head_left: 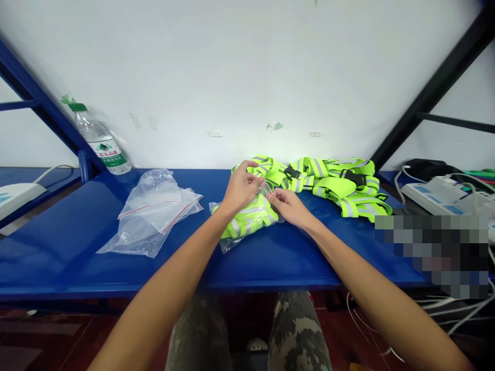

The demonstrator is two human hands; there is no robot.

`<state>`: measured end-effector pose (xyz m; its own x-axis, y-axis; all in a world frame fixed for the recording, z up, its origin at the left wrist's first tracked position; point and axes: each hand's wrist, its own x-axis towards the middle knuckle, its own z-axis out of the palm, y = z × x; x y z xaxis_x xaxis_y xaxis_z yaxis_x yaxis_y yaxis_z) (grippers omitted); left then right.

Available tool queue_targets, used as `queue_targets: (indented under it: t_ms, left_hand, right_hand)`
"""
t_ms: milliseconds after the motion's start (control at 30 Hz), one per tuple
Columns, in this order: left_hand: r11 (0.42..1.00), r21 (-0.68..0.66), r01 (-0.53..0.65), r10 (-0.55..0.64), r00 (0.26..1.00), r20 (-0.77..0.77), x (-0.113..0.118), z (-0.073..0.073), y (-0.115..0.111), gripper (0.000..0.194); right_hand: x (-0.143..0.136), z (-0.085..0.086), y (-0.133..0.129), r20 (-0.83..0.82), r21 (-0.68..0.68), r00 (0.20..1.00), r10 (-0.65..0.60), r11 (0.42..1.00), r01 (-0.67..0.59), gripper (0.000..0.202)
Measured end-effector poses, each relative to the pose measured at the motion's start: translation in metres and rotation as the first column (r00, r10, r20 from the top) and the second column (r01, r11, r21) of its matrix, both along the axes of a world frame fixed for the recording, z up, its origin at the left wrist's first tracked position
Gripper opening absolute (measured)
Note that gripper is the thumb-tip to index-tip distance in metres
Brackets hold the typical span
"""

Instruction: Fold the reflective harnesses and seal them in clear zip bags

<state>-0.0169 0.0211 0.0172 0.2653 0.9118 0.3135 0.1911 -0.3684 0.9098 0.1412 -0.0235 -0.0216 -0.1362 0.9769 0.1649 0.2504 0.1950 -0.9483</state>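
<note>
Grip pinched nearly closed, the left hand (243, 188) and right hand (288, 206) are holding the far-right edge of the zip bag (231, 243) of reflective straps (251, 217), its body slanting near-left on the table (301, 257).

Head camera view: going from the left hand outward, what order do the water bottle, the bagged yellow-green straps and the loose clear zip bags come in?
From the left hand:
1. Bagged yellow-green straps, right at the fingers
2. Loose clear zip bags, on the table's left side
3. Water bottle, farther left, by the wall
</note>
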Motion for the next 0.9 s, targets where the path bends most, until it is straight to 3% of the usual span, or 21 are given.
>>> queue_targets:
  t_ms: [133, 267, 467, 667, 800, 900]
  left_hand:
    - [0.996, 0.075, -0.046, 0.053, 0.994, -0.091, 0.000, 0.002, -0.005, 0.031]
    - [0.984, 0.172, -0.046, 0.082, 0.974, -0.209, -0.002, 0.004, -0.007, 0.024]
    - [0.977, 0.163, -0.137, 0.163, 0.975, -0.154, -0.007, 0.004, -0.001, 0.024]
    - [0.970, 0.179, -0.162, 0.189, 0.972, -0.142, -0.011, 0.001, 0.004, 0.025]
    - [0.956, 0.227, -0.183, 0.225, 0.958, -0.177, -0.014, -0.001, 0.008, 0.023]
    - [0.952, 0.244, -0.183, 0.233, 0.953, -0.195, -0.016, -0.003, 0.011, 0.024]
  right_hand:
    - [0.002, -0.002, 0.002, 0.095, 0.152, 0.992, -0.083, 0.986, 0.068, 0.053]
    - [0.002, -0.004, 0.002, 0.146, 0.185, 0.979, -0.145, 0.976, 0.117, 0.051]
    - [0.005, -0.001, -0.001, 0.219, 0.261, 0.964, -0.152, 0.961, 0.092, 0.058]
    - [0.007, 0.000, -0.004, 0.270, 0.237, 0.951, -0.150, 0.968, 0.085, 0.061]
    - [0.007, 0.000, -0.004, 0.248, 0.196, 0.967, -0.058, 0.981, 0.009, 0.060]
    - [0.006, 0.000, -0.005, 0.248, 0.199, 0.964, -0.096, 0.979, 0.046, 0.062]
